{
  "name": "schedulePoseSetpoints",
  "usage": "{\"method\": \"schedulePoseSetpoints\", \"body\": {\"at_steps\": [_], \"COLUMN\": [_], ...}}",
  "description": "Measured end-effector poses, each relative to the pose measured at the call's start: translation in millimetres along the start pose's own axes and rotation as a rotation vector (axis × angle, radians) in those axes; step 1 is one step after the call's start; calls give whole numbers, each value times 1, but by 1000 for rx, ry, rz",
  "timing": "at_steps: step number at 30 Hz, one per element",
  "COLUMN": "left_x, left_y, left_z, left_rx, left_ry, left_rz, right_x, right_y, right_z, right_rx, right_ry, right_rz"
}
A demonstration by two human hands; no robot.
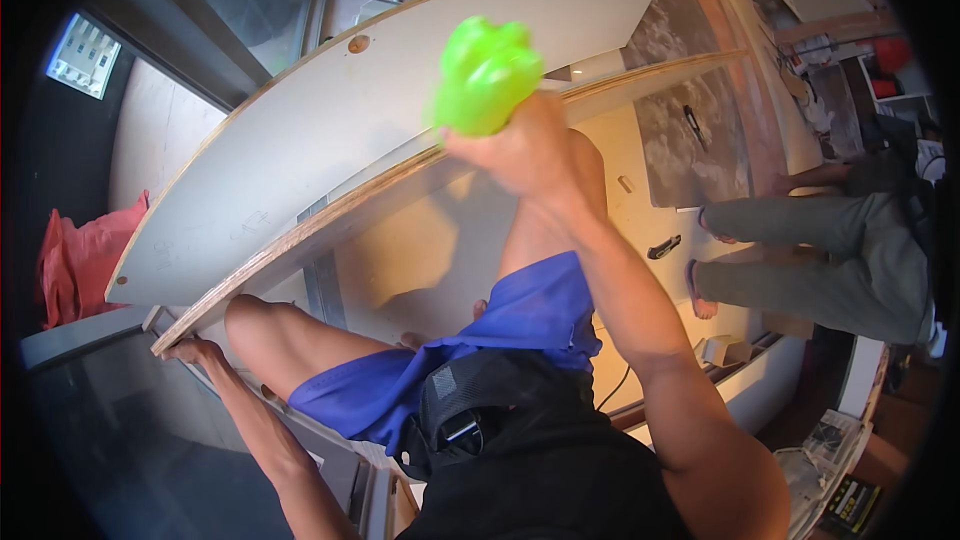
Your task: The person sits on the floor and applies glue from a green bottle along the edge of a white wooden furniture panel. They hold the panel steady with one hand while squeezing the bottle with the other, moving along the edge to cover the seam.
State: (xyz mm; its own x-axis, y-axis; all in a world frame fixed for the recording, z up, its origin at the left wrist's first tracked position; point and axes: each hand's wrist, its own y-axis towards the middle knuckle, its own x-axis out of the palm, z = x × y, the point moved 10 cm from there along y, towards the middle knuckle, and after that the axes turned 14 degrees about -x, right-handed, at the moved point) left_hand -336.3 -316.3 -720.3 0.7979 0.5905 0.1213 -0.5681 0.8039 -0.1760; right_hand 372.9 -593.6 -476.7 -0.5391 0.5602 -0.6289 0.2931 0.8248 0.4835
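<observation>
Clenching a bright green bottle [484,75] just above frame centre, the right hand [525,152] presses it at the plywood edge [330,220] of a long white panel [330,130]. At lower left, the left hand [195,350] grips that edge's near end. Open floor [430,240] lies beneath, and another person's legs [800,260] stretch in from the right.

A second person [840,260] sits on the floor at the right in grey-green trousers, bare feet stretched toward a small dark tool [664,247] lying on the pale sheet beneath. A red sack [85,258] rests at the far left beside a grey wall, and a window [84,55] shows above it. At the lower right, clear plastic packaging [825,460] lies near what appears to be a dark booklet [850,505].
</observation>
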Motion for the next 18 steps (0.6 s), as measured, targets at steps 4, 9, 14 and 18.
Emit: {"method": "schedulePoseSetpoints", "body": {"at_steps": [4, 9, 14, 18], "left_x": [0, 3, 4, 9], "left_y": [3, 2, -1, 0], "left_z": [-2, -8, -8, -10], "left_rx": [14, 6, -24, -26], "left_ry": [-6, 15, 23, 25], "left_rz": [14, 2, 7, 7], "right_x": [-33, 38, 27, -59], "right_y": [1, -4, -2, -14], "right_z": [27, -56, -24, 54], "right_rx": [144, -193, -1, 162], "right_ry": [17, 71, 63, -156], "right_rz": [36, 158, 43, 100]}}
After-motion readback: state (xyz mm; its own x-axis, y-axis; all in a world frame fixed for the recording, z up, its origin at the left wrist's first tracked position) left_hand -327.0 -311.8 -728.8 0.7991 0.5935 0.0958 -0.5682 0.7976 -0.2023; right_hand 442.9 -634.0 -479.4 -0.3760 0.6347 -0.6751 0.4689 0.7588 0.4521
